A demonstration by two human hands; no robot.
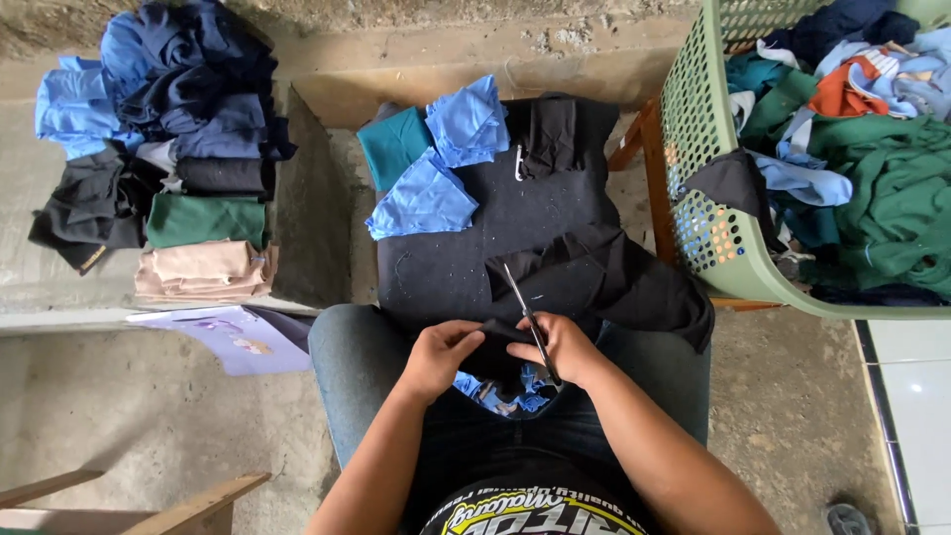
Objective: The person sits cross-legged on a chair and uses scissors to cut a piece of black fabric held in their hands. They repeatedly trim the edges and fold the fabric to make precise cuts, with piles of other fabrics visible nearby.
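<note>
While the left hand (439,354) pinches a black cloth (500,347) over the lap, the right hand (565,347) grips scissors (523,307) – blades near the fingers, so a slip may cut skin, I think

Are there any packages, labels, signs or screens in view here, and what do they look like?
No screens or signs.
Plastic bag or flat package: on the floor left of the person's knee, pale lilac with small coloured pictures.
Small tag: at the edge of the black garment in the left pile, a thin tan strip.
Shirt print: on the person's black shirt, curved yellow and white lettering.
</note>
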